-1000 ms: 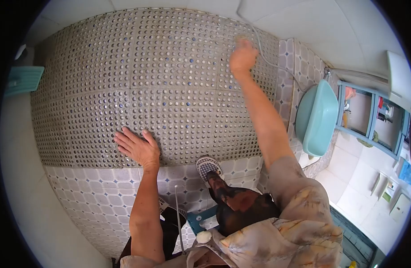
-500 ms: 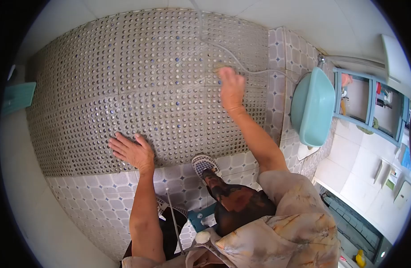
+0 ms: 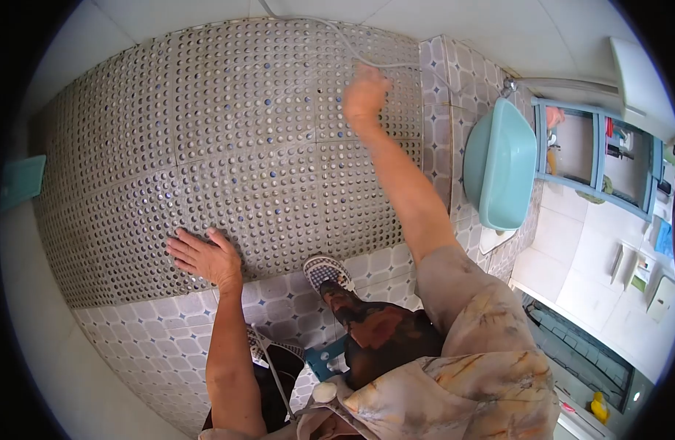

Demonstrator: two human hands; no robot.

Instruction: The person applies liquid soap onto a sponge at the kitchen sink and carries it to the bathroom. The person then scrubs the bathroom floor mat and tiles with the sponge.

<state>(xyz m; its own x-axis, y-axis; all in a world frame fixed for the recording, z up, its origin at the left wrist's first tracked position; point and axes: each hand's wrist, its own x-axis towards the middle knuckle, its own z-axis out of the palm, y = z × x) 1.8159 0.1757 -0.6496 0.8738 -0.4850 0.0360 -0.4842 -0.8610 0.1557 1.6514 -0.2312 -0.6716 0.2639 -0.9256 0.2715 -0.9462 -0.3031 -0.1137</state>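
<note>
My left hand (image 3: 205, 258) lies flat on the grey perforated floor mat (image 3: 235, 121), fingers spread, near the mat's front edge. My right hand (image 3: 367, 95) is stretched out to the mat's far right part, its fingers curled down against the surface. Something small and tan showed under those fingers a moment ago, but the hand now hides most of it and I cannot make out its kind. A thin pale hose (image 3: 352, 50) runs along the far wall and across the mat just beyond my right hand.
A teal basin (image 3: 510, 172) leans on its side at the right, beside a blue-grey shelf (image 3: 600, 150). Patterned tiles (image 3: 279, 297) border the mat. My checkered shoe (image 3: 326, 270) stands at its front edge. A teal plastic object (image 3: 23, 182) is at far left.
My right hand has slid farther away over the mat, close to the hose. My left hand stays flat in place. The whole view has shifted slightly.
</note>
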